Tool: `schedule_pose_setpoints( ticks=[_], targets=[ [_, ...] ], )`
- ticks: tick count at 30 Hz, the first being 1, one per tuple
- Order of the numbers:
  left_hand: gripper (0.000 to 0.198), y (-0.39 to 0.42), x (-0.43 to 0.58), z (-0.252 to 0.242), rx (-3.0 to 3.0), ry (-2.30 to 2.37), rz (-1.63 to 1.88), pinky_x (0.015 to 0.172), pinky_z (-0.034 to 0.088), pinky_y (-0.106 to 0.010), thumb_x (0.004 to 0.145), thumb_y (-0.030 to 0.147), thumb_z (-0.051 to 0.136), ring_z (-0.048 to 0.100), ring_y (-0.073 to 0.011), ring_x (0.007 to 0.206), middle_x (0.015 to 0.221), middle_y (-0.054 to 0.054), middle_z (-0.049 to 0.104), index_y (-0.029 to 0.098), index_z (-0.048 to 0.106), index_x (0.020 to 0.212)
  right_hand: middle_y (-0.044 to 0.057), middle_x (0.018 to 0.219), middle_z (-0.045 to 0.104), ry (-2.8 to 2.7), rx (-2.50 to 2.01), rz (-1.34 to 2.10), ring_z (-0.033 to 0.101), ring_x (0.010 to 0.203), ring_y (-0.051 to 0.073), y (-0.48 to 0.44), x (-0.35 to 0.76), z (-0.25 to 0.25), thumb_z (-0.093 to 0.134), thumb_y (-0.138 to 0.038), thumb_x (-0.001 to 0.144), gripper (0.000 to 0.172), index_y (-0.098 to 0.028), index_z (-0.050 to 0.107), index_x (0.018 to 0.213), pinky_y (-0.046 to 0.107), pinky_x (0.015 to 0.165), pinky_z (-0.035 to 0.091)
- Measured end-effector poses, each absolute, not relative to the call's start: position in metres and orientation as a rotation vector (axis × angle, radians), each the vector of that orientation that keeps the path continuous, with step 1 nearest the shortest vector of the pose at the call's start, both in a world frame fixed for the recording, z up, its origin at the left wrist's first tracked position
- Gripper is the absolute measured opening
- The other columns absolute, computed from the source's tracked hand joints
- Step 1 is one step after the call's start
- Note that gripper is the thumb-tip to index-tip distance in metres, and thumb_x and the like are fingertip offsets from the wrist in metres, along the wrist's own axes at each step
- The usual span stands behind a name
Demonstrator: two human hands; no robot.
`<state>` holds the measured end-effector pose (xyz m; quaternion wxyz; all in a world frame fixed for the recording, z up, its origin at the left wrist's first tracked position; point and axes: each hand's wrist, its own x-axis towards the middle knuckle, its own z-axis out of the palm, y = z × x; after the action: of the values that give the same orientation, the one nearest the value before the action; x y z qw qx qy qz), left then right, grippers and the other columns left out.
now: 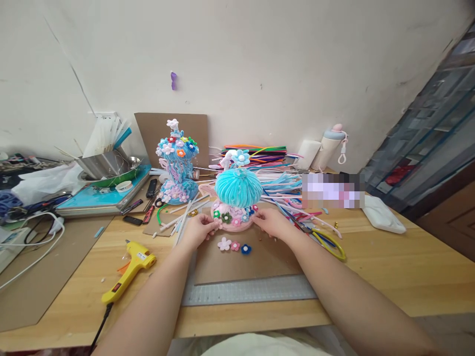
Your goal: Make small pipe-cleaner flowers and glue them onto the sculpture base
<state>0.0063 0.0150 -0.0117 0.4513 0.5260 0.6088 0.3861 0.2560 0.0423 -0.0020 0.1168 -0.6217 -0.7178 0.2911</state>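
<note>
A fuzzy craft piece with a turquoise dome (238,187) and a pink base (234,222) ringed with small flowers stands on a brown cardboard sheet (245,262). My left hand (199,228) grips the base's left side with fingers curled. My right hand (272,222) holds the base's right side, fingers pressed to it. Three loose flowers, white (224,243), pink (235,245) and blue (245,248), lie on the cardboard just in front of the base.
A yellow glue gun (129,269) lies at the front left. A second blue flowered craft piece (177,165) stands behind. A heap of coloured pipe cleaners (267,163) fills the back, yellow-handled scissors (328,242) lie at the right, a cutting mat (248,290) sits under the cardboard.
</note>
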Motion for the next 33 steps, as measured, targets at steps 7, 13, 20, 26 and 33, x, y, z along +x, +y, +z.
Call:
schedule_pose_setpoints(
  ticks=[7,13,20,26,33],
  targets=[
    [0.027,0.019,0.005,-0.012,1.220,1.489,0.938,0.040,0.036,-0.017,0.060,0.036,0.068,0.050,-0.0069,0.045,0.056,0.003,0.058,0.016,0.054,0.074,-0.002,0.057,0.060,-2.077,-1.759,0.950,0.046,0.034,0.006,0.041,0.257,0.002,0.042,-0.045,0.084,0.032,-0.020,0.061,0.084,0.017,0.038,0.027],
    [0.028,0.011,0.003,0.004,1.200,1.407,0.835,0.040,0.035,-0.017,0.058,0.037,0.070,0.050,-0.0067,0.047,0.059,0.000,0.060,0.014,0.058,0.069,-0.002,0.054,0.057,-2.077,-1.611,1.185,0.043,0.032,0.004,0.034,0.255,0.012,0.041,-0.046,0.084,0.034,-0.017,0.058,0.079,0.016,0.034,0.026],
    [0.029,-0.015,0.032,0.021,1.227,1.159,0.744,0.043,0.037,-0.017,0.060,0.037,0.069,0.052,-0.0071,0.048,0.060,-0.002,0.061,0.014,0.054,0.068,-0.003,0.069,0.061,-2.032,-1.144,1.692,0.047,0.035,0.002,0.011,0.233,0.012,0.053,-0.049,0.076,0.033,-0.018,0.054,0.089,0.014,0.033,0.030],
    [0.029,-0.019,0.049,0.015,1.368,1.307,0.799,0.043,0.039,-0.021,0.066,0.043,0.062,0.055,-0.0120,0.047,0.055,-0.001,0.061,0.017,0.050,0.069,-0.003,0.064,0.060,-1.914,-1.269,1.726,0.049,0.036,0.003,0.023,0.242,0.009,0.058,-0.047,0.072,0.032,-0.016,0.054,0.080,0.014,0.031,0.022],
    [0.018,0.000,0.028,-0.001,1.558,1.721,1.085,0.077,0.043,-0.031,0.066,0.028,0.060,0.058,-0.0214,0.087,0.088,-0.007,0.063,0.016,0.060,0.080,-0.006,0.066,0.052,-1.764,-1.539,1.442,0.042,0.034,0.000,0.056,0.281,0.005,0.050,-0.040,0.079,0.022,-0.019,0.051,0.085,0.014,0.031,0.015]
  ],
)
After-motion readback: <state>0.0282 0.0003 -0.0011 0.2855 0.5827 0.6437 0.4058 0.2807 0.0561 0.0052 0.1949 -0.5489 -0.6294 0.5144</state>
